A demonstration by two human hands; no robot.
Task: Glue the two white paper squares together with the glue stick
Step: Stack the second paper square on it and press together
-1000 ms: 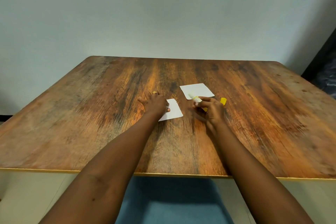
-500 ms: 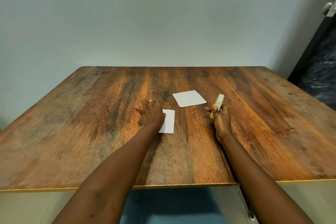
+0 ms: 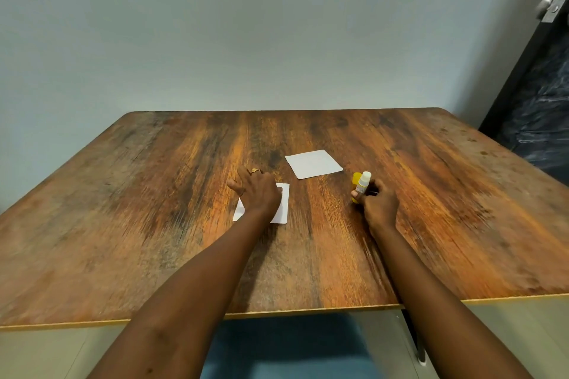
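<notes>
Two white paper squares lie apart on the wooden worktop, not yet joined. On the left, the left hand lies palm-down with its fingers bent over the near square, pressing it flat against the wood; only the right edge and a small near-left corner of that sheet show past the hand. Farther back and a little to the right, the far square lies bare and untouched, turned slightly askew. Further right, the right hand is closed around the glue stick, holding it roughly upright with its white tip pointing up and away from the person. A yellow cap shows just behind the stick, so it looks uncapped, though whether the cap stands on the worktop or is held I cannot tell. The step in hand appears to be spreading glue, with the sheet pinned and the stick ready. Next, the stick's tip needs tilting down onto paper, probably the near square, while the left hand shifts to expose more of it without letting it slide.
</notes>
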